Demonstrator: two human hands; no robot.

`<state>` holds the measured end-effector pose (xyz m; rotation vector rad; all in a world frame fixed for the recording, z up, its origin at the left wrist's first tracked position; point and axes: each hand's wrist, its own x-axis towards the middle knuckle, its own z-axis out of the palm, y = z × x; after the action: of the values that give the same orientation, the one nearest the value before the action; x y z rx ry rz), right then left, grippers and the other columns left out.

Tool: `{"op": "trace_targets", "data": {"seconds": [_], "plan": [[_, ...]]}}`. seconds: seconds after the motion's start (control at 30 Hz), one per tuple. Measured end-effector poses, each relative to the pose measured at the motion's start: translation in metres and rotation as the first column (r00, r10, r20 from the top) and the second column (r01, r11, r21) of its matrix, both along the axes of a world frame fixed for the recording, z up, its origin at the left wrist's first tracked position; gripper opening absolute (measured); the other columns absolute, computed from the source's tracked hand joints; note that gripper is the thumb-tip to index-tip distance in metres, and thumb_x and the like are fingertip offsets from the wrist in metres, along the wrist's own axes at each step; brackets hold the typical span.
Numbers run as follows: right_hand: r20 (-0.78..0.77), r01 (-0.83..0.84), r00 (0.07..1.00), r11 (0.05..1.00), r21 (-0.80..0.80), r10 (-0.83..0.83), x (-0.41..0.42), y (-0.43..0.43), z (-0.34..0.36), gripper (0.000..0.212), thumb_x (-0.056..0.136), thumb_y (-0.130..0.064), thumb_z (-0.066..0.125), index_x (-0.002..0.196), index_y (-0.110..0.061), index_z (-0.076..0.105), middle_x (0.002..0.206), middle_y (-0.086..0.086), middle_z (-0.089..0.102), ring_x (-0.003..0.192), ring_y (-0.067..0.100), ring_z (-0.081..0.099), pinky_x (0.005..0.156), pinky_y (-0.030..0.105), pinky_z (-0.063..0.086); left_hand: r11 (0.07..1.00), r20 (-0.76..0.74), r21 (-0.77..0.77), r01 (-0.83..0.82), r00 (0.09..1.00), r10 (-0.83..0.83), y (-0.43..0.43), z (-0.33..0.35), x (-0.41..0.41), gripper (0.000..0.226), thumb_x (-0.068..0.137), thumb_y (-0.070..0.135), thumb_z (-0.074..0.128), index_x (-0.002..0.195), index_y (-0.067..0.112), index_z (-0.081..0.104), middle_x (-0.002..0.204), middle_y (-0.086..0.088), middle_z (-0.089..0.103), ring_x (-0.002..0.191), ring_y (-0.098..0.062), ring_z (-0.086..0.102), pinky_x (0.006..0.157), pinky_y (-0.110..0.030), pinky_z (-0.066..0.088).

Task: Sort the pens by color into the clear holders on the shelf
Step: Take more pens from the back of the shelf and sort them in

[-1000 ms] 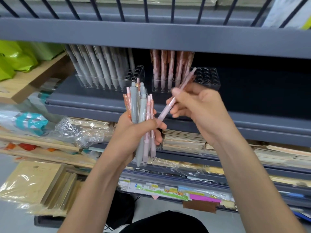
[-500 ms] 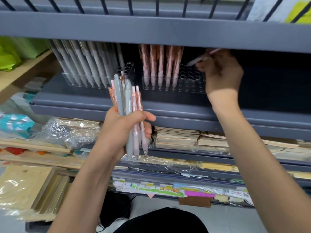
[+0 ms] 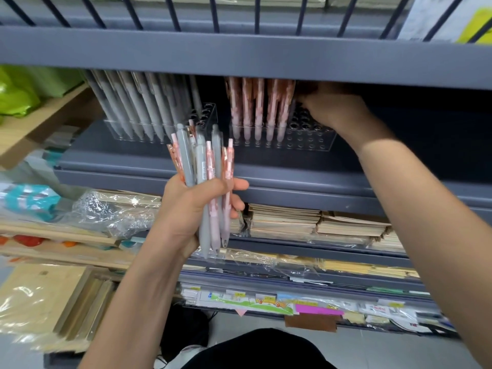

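From the head camera I see my left hand in front of the shelf, its fingers clamped round a mixed bundle of grey and pink pens held upright. My right hand reaches in over the right clear holder, just beside the pink pens standing in it. Its fingers are in shadow, so I cannot tell whether they grip anything. Grey pens fill the left clear holder.
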<state>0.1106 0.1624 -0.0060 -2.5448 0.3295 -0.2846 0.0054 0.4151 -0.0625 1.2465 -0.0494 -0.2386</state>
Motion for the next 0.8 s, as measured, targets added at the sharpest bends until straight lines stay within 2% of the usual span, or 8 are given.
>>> {"op": "trace_targets", "data": {"seconds": [0.27, 0.37, 0.43, 0.47, 0.53, 0.63, 0.7, 0.8], "plan": [[-0.048, -0.037, 0.998, 0.998, 0.06, 0.04, -0.015, -0.002, 0.004, 0.042, 0.093, -0.048, 0.056, 0.128, -0.025, 0.058, 0.124, 0.002, 0.062, 0.099, 0.02, 0.055, 0.084, 0.025, 0.038, 1.0, -0.002, 0.008, 0.016, 1.0, -0.016, 0.007, 0.004, -0.002, 0.026, 0.074, 0.005, 0.07, 0.099, 0.004, 0.065, 0.092, -0.022, 0.076, 0.057, -0.024, 0.068, 0.05, -0.028, 0.054], [0.265, 0.015, 0.963, 0.994, 0.111, -0.044, -0.039, 0.004, 0.004, 0.019, 0.092, -0.024, 0.059, 0.105, -0.018, 0.071, 0.103, -0.002, 0.072, 0.096, 0.014, 0.064, 0.08, 0.015, 0.038, 0.999, -0.002, 0.02, 0.03, 1.0, -0.03, 0.009, 0.004, -0.004, 0.025, 0.074, 0.005, 0.071, 0.098, 0.007, 0.067, 0.092, -0.021, 0.076, 0.059, -0.024, 0.07, 0.052, -0.029, 0.056], [0.449, -0.121, 0.889, 0.903, 0.412, -0.085, -0.064, 0.019, 0.002, 0.016, 0.088, -0.009, 0.058, 0.085, -0.018, 0.071, 0.076, -0.011, 0.074, 0.073, 0.004, 0.065, 0.068, 0.012, 0.044, 0.998, -0.004, 0.031, 0.047, 0.999, -0.047, 0.007, 0.003, -0.004, 0.024, 0.074, 0.005, 0.071, 0.097, 0.006, 0.068, 0.092, -0.021, 0.076, 0.059, -0.025, 0.071, 0.052, -0.029, 0.056], [0.464, -0.204, 0.884, 0.855, 0.476, -0.048, -0.076, 0.027, -0.001, 0.017, 0.086, -0.013, 0.061, 0.079, -0.023, 0.072, 0.07, -0.013, 0.072, 0.063, 0.0, 0.062, 0.061, 0.012, 0.045, 0.998, -0.004, 0.033, 0.053, 0.999, -0.053, 0.005, 0.003, -0.004, 0.022, 0.074, 0.005, 0.071, 0.096, 0.006, 0.068, 0.092, -0.021, 0.077, 0.06, -0.025, 0.071, 0.052, -0.029, 0.056], [0.376, -0.349, 0.911, 0.806, 0.478, 0.171, -0.1, 0.043, -0.006, 0.007, 0.082, -0.031, 0.069, 0.078, -0.03, 0.075, 0.072, -0.013, 0.073, 0.06, -0.004, 0.06, 0.057, 0.01, 0.045, 0.997, 0.002, 0.039, 0.07, 0.998, -0.07, 0.0, 0.002, -0.004, 0.021, 0.073, 0.004, 0.07, 0.095, 0.006, 0.07, 0.09, -0.02, 0.077, 0.06, -0.025, 0.072, 0.052, -0.029, 0.057], [0.254, -0.488, 0.873, 0.746, 0.454, 0.417, -0.115, 0.055, -0.013, 0.011, 0.081, -0.034, 0.076, 0.087, -0.026, 0.078, 0.084, -0.008, 0.075, 0.077, 0.006, 0.069, 0.072, 0.021, 0.055, 0.99, 0.012, 0.048, 0.13, 0.991, -0.131, -0.008, 0.003, -0.006, 0.019, 0.074, 0.004, 0.07, 0.089, 0.012, 0.078, 0.091, -0.02, 0.077, 0.061, -0.026, 0.073, 0.054, -0.032, 0.059], [0.248, -0.51, 0.859, 0.711, 0.484, 0.448, -0.116, 0.055, -0.018, 0.011, 0.081, -0.026, 0.077, 0.087, -0.017, 0.077, 0.086, 0.004, 0.074, 0.077, 0.019, 0.067, 0.077, 0.034, 0.056, 0.985, 0.025, 0.052, 0.164, 0.986, -0.165, -0.013, 0.003, -0.008, 0.024, 0.075, 0.005, 0.07, 0.089, 0.021, 0.081, 0.092, -0.019, 0.077, 0.061, -0.026, 0.072, 0.055, -0.033, 0.06], [0.274, -0.494, 0.866, 0.63, 0.599, 0.418, -0.118, 0.046, -0.023, 0.005, 0.081, -0.02, 0.077, 0.084, -0.015, 0.076, 0.085, 0.005, 0.073, 0.076, 0.011, 0.062, 0.069, 0.024, 0.052, 0.991, 0.034, -0.012, 0.132, 0.991, -0.131, -0.021, 0.002, -0.01, 0.019, 0.08, 0.003, 0.065, 0.088, 0.012, 0.079, 0.092, -0.022, 0.076, 0.061, -0.028, 0.072, 0.053, -0.033, 0.058]]}}
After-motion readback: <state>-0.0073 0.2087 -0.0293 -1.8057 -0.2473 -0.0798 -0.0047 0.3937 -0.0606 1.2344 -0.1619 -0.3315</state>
